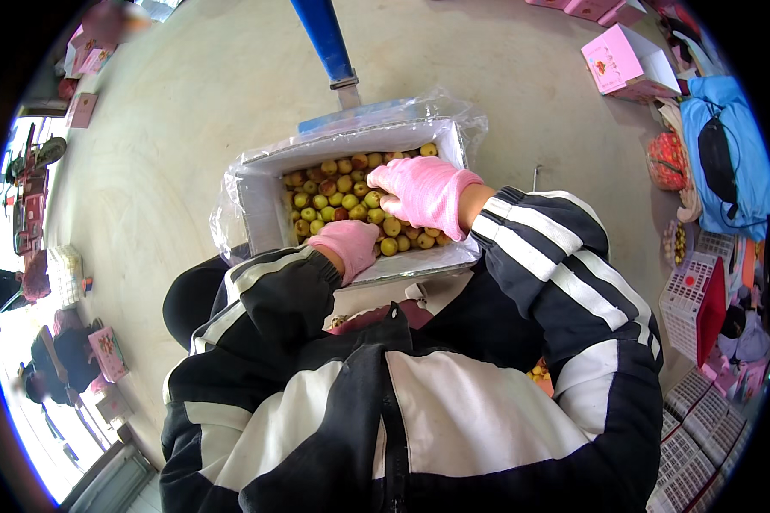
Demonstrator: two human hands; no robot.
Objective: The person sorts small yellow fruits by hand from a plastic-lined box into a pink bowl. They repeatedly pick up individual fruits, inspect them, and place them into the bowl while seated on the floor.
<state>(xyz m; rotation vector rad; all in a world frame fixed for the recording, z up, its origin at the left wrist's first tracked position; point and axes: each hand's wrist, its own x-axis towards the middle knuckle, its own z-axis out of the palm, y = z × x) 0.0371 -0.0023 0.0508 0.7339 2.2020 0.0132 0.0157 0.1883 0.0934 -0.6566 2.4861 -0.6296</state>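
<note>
A cardboard box (260, 208) lined with clear plastic film (223, 221) stands before me, partly filled with green and reddish-brown jujubes (334, 200). My right hand (426, 191), in a pink knit glove, rests over the fruit on the right side. Its thumb and fingers are apart, the tips touching jujubes. Nearer to me, my left hand (350, 245), also gloved in pink, reaches in over the near wall. Its fingertips are down among the fruit and hidden, so whether it grips any cannot be seen.
Behind the box rises a blue post (324, 38) with a blue base plate (346, 115), apparently a platform scale. An open pink carton (628, 64) stands at the upper right. White plastic crates (686, 288) line the right side. At far left is another person (64, 359).
</note>
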